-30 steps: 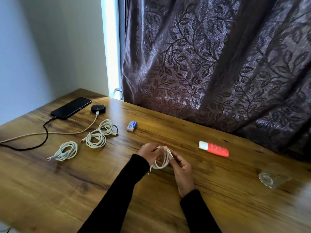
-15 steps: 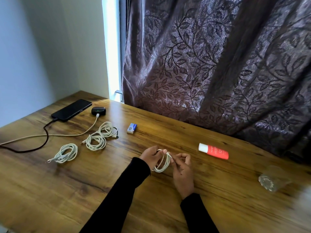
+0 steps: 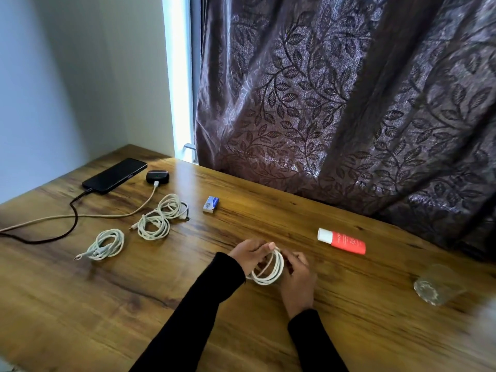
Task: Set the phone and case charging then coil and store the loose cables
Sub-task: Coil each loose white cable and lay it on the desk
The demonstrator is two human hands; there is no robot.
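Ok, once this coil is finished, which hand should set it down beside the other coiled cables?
Left, probably. The left hand already holds the coil and is nearer the three coiled cables on the table's left; the right hand would have to cross over.

Two arms come into view from the bottom edge. Both wear long black sleeves [image 3: 204,304] of a plain, smooth cloth, without any print or seam that can be seen. Each sleeve fits close to the arm and ends at the wrist with a simple straight cuff. The left hand [image 3: 248,255] and the right hand [image 3: 298,280] are bare. The fingernails are short.
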